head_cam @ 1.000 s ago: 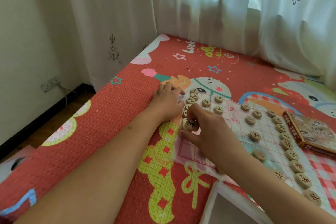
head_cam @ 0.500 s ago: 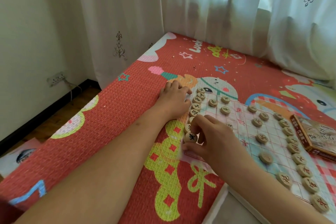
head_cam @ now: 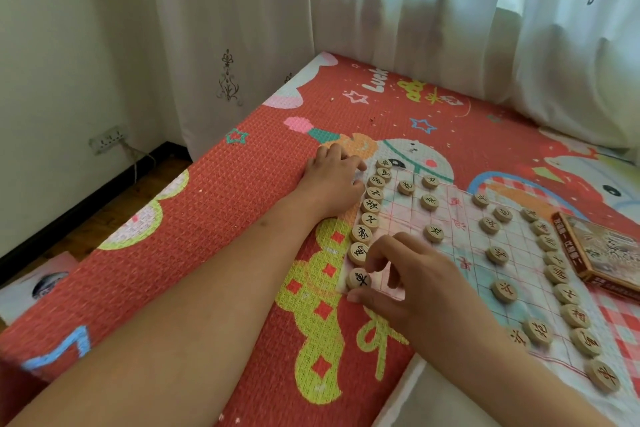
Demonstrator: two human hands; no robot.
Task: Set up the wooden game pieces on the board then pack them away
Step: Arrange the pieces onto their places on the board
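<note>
My right grip has brought the last piece to the near-left corner of the board, pinching it. My left grip rests relaxed. I judge setup complete.

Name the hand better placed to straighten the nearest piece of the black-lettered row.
Right: the right hand has fingers flanking the end piece; the left hand rests much farther from it.

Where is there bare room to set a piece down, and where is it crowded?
Free: the board's middle strip between the inner pieces, and the red mat left of the left hand. Crowded: the left column of pieces, with the right hand at its near end, and the right column beside the box.
</note>
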